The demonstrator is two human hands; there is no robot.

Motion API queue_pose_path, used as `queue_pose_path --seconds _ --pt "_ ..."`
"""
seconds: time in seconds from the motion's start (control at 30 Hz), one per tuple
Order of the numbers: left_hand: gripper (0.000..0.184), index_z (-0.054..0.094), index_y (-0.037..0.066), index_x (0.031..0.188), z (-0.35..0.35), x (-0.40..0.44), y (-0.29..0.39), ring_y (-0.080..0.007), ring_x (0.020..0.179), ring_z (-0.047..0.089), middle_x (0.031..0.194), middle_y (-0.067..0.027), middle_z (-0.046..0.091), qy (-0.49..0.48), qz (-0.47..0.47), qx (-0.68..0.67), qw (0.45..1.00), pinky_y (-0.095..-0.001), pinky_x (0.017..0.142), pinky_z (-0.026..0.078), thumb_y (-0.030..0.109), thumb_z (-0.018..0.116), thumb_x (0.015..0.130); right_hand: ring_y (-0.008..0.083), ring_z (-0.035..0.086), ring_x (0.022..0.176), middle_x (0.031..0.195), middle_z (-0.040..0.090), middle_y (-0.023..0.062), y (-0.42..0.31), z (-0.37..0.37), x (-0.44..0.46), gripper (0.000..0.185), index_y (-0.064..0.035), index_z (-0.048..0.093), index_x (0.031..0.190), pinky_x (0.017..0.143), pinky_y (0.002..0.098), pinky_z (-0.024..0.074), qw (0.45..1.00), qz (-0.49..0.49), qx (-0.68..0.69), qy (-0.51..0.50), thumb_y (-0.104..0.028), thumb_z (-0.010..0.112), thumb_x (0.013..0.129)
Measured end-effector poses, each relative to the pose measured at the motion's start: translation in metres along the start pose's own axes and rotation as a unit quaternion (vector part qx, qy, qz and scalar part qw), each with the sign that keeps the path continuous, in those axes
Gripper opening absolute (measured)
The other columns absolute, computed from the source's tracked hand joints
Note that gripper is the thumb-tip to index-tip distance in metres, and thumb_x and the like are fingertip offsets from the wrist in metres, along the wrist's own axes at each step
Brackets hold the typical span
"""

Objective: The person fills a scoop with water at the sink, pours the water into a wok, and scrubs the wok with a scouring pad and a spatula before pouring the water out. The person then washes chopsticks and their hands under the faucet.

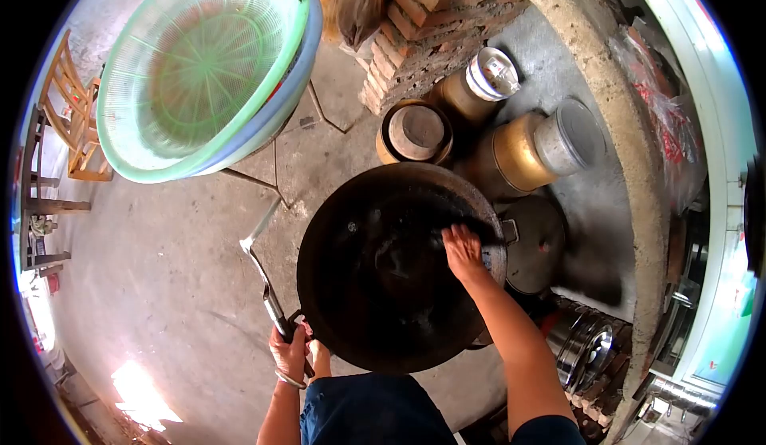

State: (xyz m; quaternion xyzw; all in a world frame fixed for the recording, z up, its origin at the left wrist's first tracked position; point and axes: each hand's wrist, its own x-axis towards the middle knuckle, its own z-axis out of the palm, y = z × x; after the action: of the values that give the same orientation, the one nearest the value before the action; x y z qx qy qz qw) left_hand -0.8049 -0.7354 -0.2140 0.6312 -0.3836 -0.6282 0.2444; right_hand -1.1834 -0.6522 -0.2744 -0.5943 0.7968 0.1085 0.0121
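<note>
Hands apart: left hand (290,351) gripping dark handle (279,321) of metal tool near wok's left rim; right hand (463,251) inside black wok (391,273), grip unclear.

A green mesh basket (203,62) stands near the stacked bricks (411,34).

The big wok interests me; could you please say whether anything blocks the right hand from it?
Nothing visible stands between the right hand and the wok; whether that hand holds something dark is unclear.
</note>
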Motion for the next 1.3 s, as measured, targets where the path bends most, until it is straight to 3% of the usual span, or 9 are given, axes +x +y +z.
queue_pose_path --seconds 0.17,0.27,0.37,0.5,0.57,0.83,1.1,1.2,1.3 --pt "0.01 0.05 0.005 0.084 -0.006 -0.003 -0.006 -0.0063 0.04 0.044 0.058 -0.003 0.054 -0.004 -0.005 0.022 1.0 -0.0187 0.036 0.035 0.009 0.059 0.08 0.0232 0.056 0.08 0.079 0.056 0.0085 -0.001 -0.012 -0.089 0.005 -0.0085 0.057 0.077 0.063 0.0354 0.0475 0.989 0.07 0.011 -0.128 -0.011 0.053 0.075" --pt "0.01 0.051 0.004 0.084 -0.004 -0.004 -0.004 -0.0055 0.041 0.044 0.06 -0.0022 0.054 -0.007 0.002 0.003 1.0 -0.0187 0.036 0.035 0.01 0.058 0.08 0.0272 0.058 0.078 0.078 0.058 0.0112 -0.037 0.004 -0.117 0.009 -0.0069 0.058 0.077 0.064 0.0384 0.0492 0.983 0.09 0.117 -0.111 -0.01 0.05 0.078" --pt "0.01 0.051 0.004 0.084 -0.004 -0.002 -0.007 -0.0055 0.041 0.044 0.06 -0.0021 0.054 -0.013 0.031 0.004 0.999 -0.0186 0.037 0.035 0.01 0.058 0.08 0.0293 0.058 0.077 0.079 0.058 0.0122 -0.092 0.018 -0.109 0.011 -0.0053 0.058 0.077 0.063 0.0394 0.0496 0.973 0.079 0.204 -0.068 -0.012 0.049 0.081" --pt "0.012 0.059 0.002 0.092 -0.006 -0.003 -0.001 -0.0059 0.052 0.053 0.066 -0.0008 0.059 -0.017 -0.015 -0.001 1.0 -0.0175 0.041 0.038 0.005 0.06 0.08 0.0291 0.058 0.077 0.082 0.059 0.0109 -0.085 0.003 -0.073 0.01 -0.0059 0.056 0.083 0.065 0.0396 0.0496 0.965 0.086 0.212 -0.131 -0.012 0.056 0.076" --pt "0.011 0.059 0.002 0.091 -0.005 -0.001 -0.002 -0.0054 0.054 0.053 0.067 -0.0009 0.059 -0.027 -0.003 -0.013 1.0 -0.0172 0.042 0.038 0.005 0.06 0.081 0.0296 0.058 0.077 0.082 0.058 0.0112 -0.063 -0.032 -0.058 0.014 -0.0062 0.056 0.085 0.066 0.0401 0.0492 0.953 0.095 0.28 -0.064 -0.012 0.06 0.073" --pt "0.01 0.058 0.0 0.09 -0.002 0.0 0.007 -0.0057 0.057 0.054 0.07 -0.0012 0.06 -0.041 -0.008 -0.039 0.998 -0.0178 0.05 0.042 0.001 0.058 0.08 0.0297 0.055 0.083 0.085 0.054 0.0142 0.028 -0.021 -0.044 0.013 -0.0026 0.055 0.084 0.07 0.038 0.0482 0.987 0.151 0.054 -0.025 -0.005 0.059 0.072" --pt "0.009 0.052 0.004 0.083 0.001 0.002 0.012 -0.0062 0.041 0.044 0.059 -0.0039 0.055 -0.029 -0.001 0.026 0.999 -0.0189 0.037 0.035 0.01 0.058 0.08 0.0318 0.053 0.082 0.084 0.052 0.0144 -0.059 -0.022 0.088 0.014 -0.0032 0.049 0.084 0.066 0.0423 0.0463 0.952 0.173 0.203 0.151 -0.008 0.057 0.074" --pt "0.009 0.052 0.004 0.084 0.004 -0.001 0.014 -0.0063 0.042 0.044 0.059 -0.0037 0.055 -0.019 0.0 0.009 1.0 -0.0188 0.037 0.036 0.01 0.058 0.08 0.0314 0.054 0.08 0.082 0.054 0.0133 -0.076 -0.012 0.082 0.005 -0.0037 0.051 0.08 0.064 0.0417 0.0471 0.948 0.077 0.262 0.163 -0.008 0.052 0.077" --pt "0.008 0.057 0.001 0.088 0.001 0.0 0.012 -0.0061 0.051 0.053 0.064 -0.0017 0.058 -0.029 0.0 0.008 1.0 -0.0179 0.044 0.04 0.004 0.058 0.081 0.0313 0.057 0.076 0.077 0.056 0.0134 -0.097 0.006 0.058 0.008 -0.0025 0.055 0.079 0.063 0.0396 0.0491 0.972 -0.015 0.224 0.072 -0.005 0.047 0.078"
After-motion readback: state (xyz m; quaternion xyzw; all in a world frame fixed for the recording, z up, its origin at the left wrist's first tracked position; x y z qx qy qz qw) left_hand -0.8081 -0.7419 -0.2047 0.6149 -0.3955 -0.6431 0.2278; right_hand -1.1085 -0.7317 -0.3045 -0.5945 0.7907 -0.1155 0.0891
